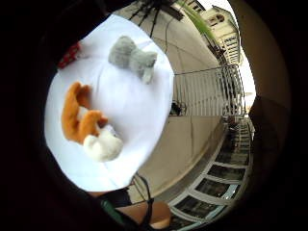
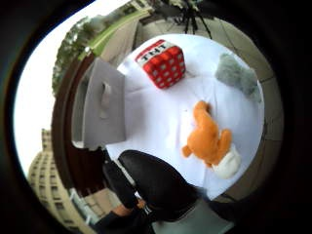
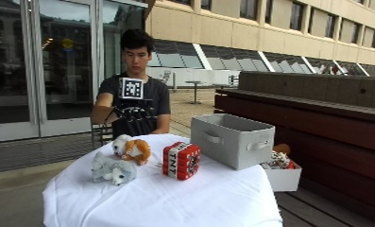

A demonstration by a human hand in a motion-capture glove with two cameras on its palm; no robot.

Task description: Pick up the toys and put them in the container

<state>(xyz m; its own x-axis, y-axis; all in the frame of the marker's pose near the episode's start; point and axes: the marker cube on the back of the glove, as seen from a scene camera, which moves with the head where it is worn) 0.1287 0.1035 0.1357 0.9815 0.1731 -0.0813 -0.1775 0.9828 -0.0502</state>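
The grey plush (image 3: 113, 171) lies nearest; the raised hand (image 3: 135, 113) shows spread fingers, partly hidden.

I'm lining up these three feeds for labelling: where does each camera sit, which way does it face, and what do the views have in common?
Outside view: across the table, facing the seated person; shows the raised gloved right hand, the grey container and three toys.
Thumb side palm view: on the raised palm, looking down at the white tablecloth; the person's dark lap shows.
Little finger side palm view: same palm, looking down past the table edge to the pavement; a bare leg shows.
Shared: the orange fox toy, grey plush and TNT block.
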